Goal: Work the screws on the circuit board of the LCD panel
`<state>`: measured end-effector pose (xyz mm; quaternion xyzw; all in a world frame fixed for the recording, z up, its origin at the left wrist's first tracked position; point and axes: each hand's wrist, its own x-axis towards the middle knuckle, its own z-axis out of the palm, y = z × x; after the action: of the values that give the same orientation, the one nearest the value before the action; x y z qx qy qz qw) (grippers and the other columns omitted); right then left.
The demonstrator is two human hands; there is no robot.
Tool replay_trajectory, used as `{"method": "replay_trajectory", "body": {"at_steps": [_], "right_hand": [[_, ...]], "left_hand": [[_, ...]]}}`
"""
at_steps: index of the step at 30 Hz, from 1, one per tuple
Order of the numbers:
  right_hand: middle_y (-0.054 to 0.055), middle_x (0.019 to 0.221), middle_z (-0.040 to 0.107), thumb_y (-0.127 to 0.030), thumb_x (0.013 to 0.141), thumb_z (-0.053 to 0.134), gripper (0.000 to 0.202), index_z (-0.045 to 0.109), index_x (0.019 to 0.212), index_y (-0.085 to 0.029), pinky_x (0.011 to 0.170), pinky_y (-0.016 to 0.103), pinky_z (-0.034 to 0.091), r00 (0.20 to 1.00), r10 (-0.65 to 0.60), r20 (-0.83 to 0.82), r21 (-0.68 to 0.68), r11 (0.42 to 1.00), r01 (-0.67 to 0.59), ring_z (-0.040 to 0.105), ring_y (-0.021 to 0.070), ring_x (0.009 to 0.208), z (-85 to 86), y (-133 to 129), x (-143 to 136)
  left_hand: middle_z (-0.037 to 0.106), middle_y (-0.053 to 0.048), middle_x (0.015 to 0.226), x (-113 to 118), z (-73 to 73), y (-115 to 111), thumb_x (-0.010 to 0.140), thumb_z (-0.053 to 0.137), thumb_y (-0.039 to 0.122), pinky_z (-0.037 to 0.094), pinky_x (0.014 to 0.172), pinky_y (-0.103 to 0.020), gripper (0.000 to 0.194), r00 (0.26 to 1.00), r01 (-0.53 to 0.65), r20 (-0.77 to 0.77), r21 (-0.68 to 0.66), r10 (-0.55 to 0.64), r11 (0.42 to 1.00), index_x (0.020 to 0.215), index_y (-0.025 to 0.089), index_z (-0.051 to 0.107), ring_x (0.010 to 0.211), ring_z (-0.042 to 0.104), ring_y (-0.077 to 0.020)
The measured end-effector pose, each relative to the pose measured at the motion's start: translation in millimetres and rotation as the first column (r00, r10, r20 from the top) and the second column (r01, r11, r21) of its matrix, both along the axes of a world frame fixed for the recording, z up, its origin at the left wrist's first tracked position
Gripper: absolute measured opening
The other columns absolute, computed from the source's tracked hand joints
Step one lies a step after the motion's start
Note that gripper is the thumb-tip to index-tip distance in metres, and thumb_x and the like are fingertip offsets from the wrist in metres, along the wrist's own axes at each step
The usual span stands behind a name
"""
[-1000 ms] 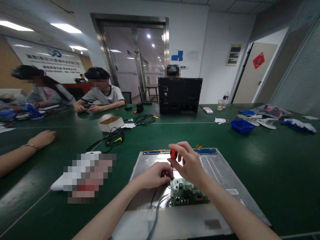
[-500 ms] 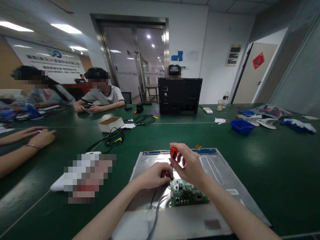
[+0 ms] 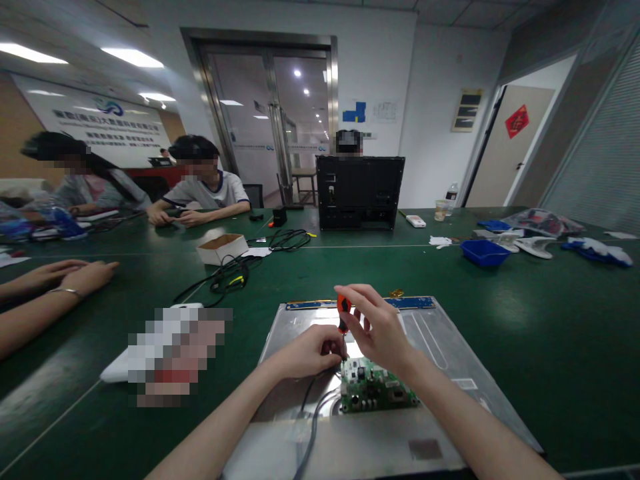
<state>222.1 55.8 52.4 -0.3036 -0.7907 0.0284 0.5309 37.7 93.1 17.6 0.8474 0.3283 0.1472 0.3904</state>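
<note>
My right hand (image 3: 375, 327) grips the red and black handle of a screwdriver (image 3: 343, 307), held upright with its tip down at the upper left corner of a green circuit board (image 3: 375, 387). Beside the shaft, my left hand (image 3: 313, 350) has its fingers pinched together at that corner; what is between them is hidden. The board lies on a large silver metal panel (image 3: 420, 340) with a blue strip (image 3: 413, 303) along its far edge. A grey cable (image 3: 313, 433) runs from the board's left side toward me.
Black cables (image 3: 230, 277) and an open small box (image 3: 223, 248) lie beyond on the left, near a white object (image 3: 120, 363). A black monitor back (image 3: 360, 193) stands ahead, a blue tray (image 3: 484, 253) at right. Another person's hands (image 3: 85, 277) rest at left.
The screwdriver handle has tilted slightly left and stands more upright, with my right fingers shifted on it. My left hand stays put. The other person's hands at left have moved slightly.
</note>
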Motion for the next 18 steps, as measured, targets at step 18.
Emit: {"method": "replay_trajectory", "body": {"at_steps": [18], "right_hand": [[0.0, 0.084, 0.061, -0.017, 0.092, 0.052, 0.031, 0.045, 0.122, -0.022, 0.045, 0.019, 0.041, 0.998, -0.023, -0.057, -0.018, 1.0, 0.022, 0.056, 0.01, 0.057, -3.6, 0.1, -2.1]], "left_hand": [[0.06, 0.002, 0.072, -0.5, -1.3, -1.2, 0.07, 0.057, 0.012, 0.041, 0.063, -0.023, 0.014, 1.0, -0.012, 0.014, 0.005, 0.012, 1.0, 0.08, 0.017, 0.065, 0.068, 0.052, -0.0147]]}}
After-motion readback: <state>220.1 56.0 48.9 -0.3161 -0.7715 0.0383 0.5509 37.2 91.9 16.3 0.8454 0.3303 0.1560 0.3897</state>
